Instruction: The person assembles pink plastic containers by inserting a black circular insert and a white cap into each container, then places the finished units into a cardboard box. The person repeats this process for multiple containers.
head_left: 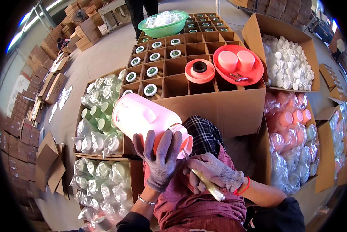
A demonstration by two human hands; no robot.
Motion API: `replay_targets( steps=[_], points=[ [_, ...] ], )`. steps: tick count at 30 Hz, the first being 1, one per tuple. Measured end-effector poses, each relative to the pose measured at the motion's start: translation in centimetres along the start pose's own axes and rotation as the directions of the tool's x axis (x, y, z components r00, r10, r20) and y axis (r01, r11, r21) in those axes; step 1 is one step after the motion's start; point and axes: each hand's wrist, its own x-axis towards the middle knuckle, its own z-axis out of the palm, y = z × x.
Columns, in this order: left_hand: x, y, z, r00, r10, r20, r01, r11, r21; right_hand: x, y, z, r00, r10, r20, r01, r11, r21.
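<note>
"As your eyes go from left to right, what do you see first?"

"Lots of brown boxes [28,135], piled up. Then an open box has green bottles [104,124] in it, with clear bags [90,142] all about."

"Where is the big pink bottle [142,114]?"

"Just right of the green bottles, up in the air. It lies on a slant. Its bottom points up and left, and its mouth points down and right."

"What is the left hand [160,164] doing?"

"It has a gray glove on. Its fingers are spread apart over the neck end, holding the bottle."

"And behind that?"

"A big brown box with little squares [212,110]. Some squares have round white-and-green tops [152,71] in them. A green bowl [162,31] at the back is full of white things. Farther right, a black ring [199,67] sits on a round pink piece [200,78]."

"Now the right hand [214,170]?"

"Its fingers are curled around a stick tool [207,185] with a yellowish grip. The thin tip is at the bottle's mouth. I can't tell if they touch."

"What's last?"

"A pink tray [257,73] with 2 pink cups [227,61], then more pink bottles [285,118] in bags, below a box of white caps [289,63]."
</note>
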Motion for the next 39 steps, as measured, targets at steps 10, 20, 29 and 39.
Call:
replay_targets(
  steps=[10,20,29,39],
  points=[
    [-1.0,-1.1,0.7,0.997,0.002,-0.083,-0.003,1.0,-0.014,0.3,1.4,4.3,0.992,-0.106,-0.075,0.102,0.994,-0.05],
    [-2.1,-2.1,0.5,0.97,-0.053,-0.237,0.023,0.992,-0.125,1.9,5.4,6.2,0.918,-0.224,0.328,-0.094,0.679,0.728],
    [-0.6,-0.2,-1.9,0.91,-0.304,-0.282,0.192,0.911,-0.366,4.6,7.6,7.7,0.784,-0.436,0.442,-0.061,0.655,0.753],
    [1.2,-2.7,-0.1,0.942,-0.288,-0.172,0.198,0.891,-0.408,-0.6,0.2,7.1,0.911,-0.385,-0.151,0.286,0.851,-0.441]
  ],
)
